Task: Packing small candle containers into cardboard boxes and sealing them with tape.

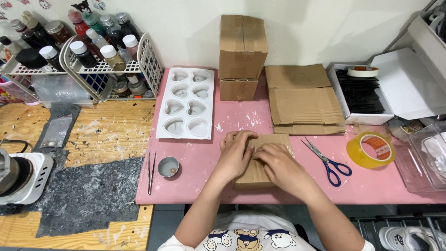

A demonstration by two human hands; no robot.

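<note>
Both the left hand (234, 155) and right hand (278, 165) press flat, fingers spread, on a small cardboard box (254, 176) atop a paint-flecked pink mat (195, 183) beside a scuffed wooden tabletop (107, 135), against a white wall (306, 28)

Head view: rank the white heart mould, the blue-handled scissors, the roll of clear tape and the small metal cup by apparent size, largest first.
1. white heart mould
2. blue-handled scissors
3. roll of clear tape, close to the scissors in spread, so that order is unsure
4. small metal cup
</note>
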